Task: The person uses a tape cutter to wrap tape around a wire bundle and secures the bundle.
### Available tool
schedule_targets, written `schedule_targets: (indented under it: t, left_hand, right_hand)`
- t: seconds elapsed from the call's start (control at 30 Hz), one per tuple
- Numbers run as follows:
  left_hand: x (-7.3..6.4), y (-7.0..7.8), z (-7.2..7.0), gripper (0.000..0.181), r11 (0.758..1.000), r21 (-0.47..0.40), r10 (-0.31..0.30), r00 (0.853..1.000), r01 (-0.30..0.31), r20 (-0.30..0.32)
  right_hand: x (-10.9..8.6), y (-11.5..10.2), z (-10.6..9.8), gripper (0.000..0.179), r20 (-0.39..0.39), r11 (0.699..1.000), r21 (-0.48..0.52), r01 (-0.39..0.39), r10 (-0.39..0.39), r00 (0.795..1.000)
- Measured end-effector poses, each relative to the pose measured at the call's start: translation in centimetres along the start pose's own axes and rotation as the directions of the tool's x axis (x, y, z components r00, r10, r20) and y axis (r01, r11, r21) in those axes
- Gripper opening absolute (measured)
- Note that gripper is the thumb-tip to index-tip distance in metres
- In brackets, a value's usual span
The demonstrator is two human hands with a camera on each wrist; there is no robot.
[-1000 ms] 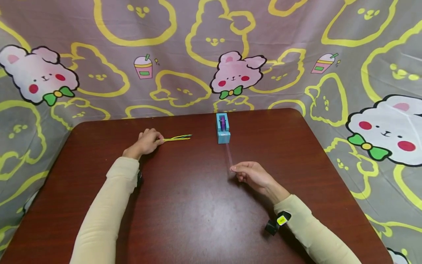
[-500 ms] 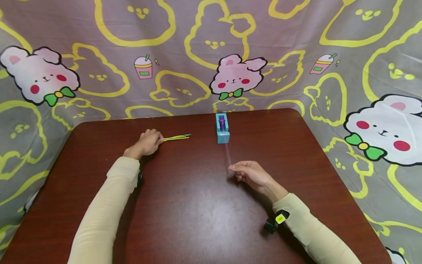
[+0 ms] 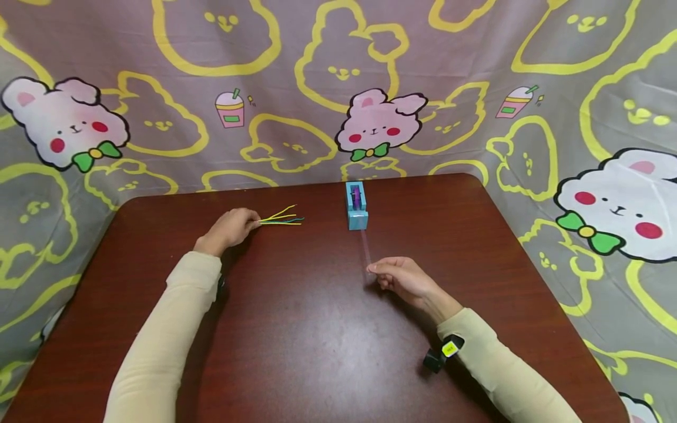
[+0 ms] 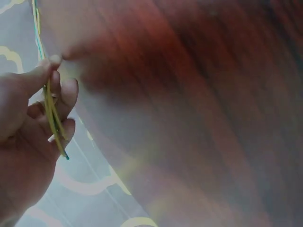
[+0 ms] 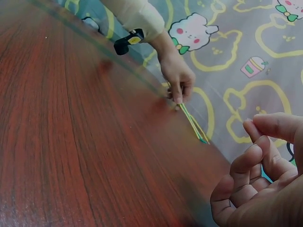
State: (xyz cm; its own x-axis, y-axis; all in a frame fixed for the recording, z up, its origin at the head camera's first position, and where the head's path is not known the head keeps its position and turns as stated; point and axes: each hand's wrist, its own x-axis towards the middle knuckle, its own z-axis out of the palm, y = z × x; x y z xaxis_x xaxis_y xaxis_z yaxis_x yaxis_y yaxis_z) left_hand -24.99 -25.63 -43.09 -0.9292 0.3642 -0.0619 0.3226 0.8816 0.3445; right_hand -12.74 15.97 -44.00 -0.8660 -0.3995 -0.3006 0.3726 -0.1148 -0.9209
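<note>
My left hand (image 3: 233, 226) is at the back left of the table and pinches a small bundle of thin yellow and green wires (image 3: 280, 222). Their free ends fan out to the right; in the left wrist view the other ends of the wires (image 4: 53, 116) hang past the palm. Between thumb and forefinger, my right hand (image 3: 407, 279) pinches the end of a clear tape strip (image 3: 366, 247). The strip runs back to a blue tape dispenser (image 3: 358, 220) with a purple core. In the right wrist view, the fingers of the right hand (image 5: 260, 165) are curled.
The dark red-brown wooden table (image 3: 307, 352) has rounded back corners. A patterned cloth (image 3: 291, 59) with cartoon bunnies hangs close behind it and at both sides. A small black camera (image 3: 435, 361) sits on the right wrist.
The wires' free ends have spread from a tight bundle into a fan, and the left hand has shifted slightly. The right hand and the taut tape stay almost the same.
</note>
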Motion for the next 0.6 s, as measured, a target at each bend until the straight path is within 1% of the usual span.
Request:
schedule_targets:
  t: [0.13, 0.3, 0.43, 0.6]
  left_hand:
    - [-0.09, -0.07, -0.19, 0.020, 1.000, 0.000, 0.009, 1.000, -0.009, 0.003]
    - [-0.36, 0.13, -0.07, 0.018, 0.999, 0.036, -0.012, 1.000, 0.013, -0.009]
    - [-0.55, 0.17, 0.14, 0.020, 0.999, 0.049, 0.009, 0.999, -0.006, -0.048]
    - [-0.64, 0.06, 0.62, 0.021, 0.999, 0.023, 0.028, 0.993, -0.026, -0.115]
  right_hand:
    - [0.06, 0.10, -0.04, 0.017, 0.004, 1.000, 0.002, 0.002, -0.002, 1.000]
    - [0.07, 0.22, 0.07, 0.016, 0.003, 1.000, 0.006, 0.003, -0.003, 1.000]
    - [0.12, 0.29, 0.09, 0.018, -0.002, 1.000, 0.001, 0.013, -0.013, 1.000]
    - [0.18, 0.44, 0.04, 0.016, -0.009, 1.000, 0.003, 0.015, -0.015, 1.000]
